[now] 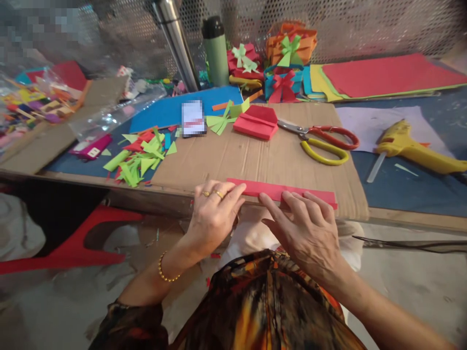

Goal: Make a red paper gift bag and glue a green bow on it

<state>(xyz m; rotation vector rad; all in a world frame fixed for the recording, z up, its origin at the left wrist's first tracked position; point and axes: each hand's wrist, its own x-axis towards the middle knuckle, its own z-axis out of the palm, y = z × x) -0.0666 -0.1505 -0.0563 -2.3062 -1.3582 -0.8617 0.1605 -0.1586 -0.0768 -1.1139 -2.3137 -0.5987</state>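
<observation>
A long narrow red paper strip [270, 188] lies along the front edge of the cardboard sheet [204, 163]. My left hand [216, 211] is closed on its left end, fingers bent together and the thumb side at the paper. My right hand [304, 226] presses on the right part of the strip with its fingers apart, the thumb below the edge. Behind the strip sit a folded red paper piece [256, 122] and scissors [321, 138] with one red and one yellow handle.
A yellow glue gun [412, 148] lies at the right. Green and red paper scraps [142, 155], a phone [193, 118] and a blue sheet [156, 111] are at the left. Behind stand a green bottle [216, 53], a steel flask [178, 46] and paper baskets [291, 46].
</observation>
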